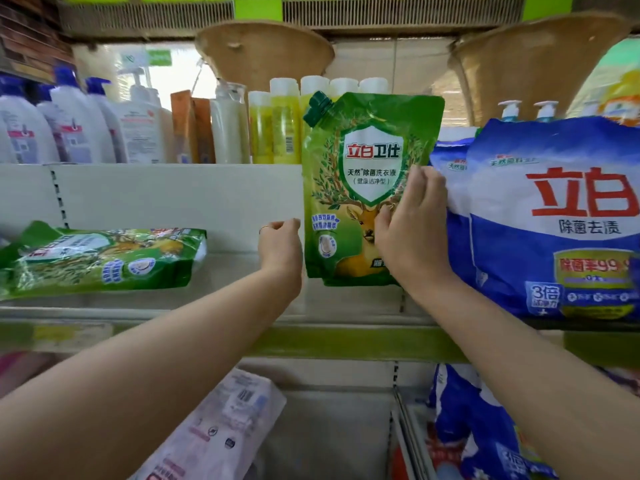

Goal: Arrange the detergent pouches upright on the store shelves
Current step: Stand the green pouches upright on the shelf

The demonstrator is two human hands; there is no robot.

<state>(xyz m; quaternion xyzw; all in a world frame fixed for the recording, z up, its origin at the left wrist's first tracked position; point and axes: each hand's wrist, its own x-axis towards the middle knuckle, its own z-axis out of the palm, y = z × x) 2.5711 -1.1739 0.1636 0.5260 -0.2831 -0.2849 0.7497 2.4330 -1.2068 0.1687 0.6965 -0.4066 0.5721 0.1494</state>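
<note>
The green detergent pouch stands upright near the middle of the middle shelf, set back from its front edge. Whether its bottom seam rests on the board cannot be told. It is glossy, soft plastic film, roughly rectangular, with one top corner cut at a slant for a spout that carries a dark green ribbed cap. The front shows a white shield with red characters, leafy branches and a brown deer below it. The film is slightly creased and catches the light.

The right grip holds the pouch by its right edge, with the thumb pressed on the front and the fingers curled around the side. The left grip sits with curled fingers just against the pouch's left edge. Whether it pinches the film cannot be told.

A second green pouch of the same print lies flat toward the left end of the same shelf, well apart from the standing one. Toward the right end, a bulky blue and white washing powder bag with large red characters stands just beside the held pouch.

On the shelf above stand smooth yellow bottles and white pump bottles with blue tops.
</note>
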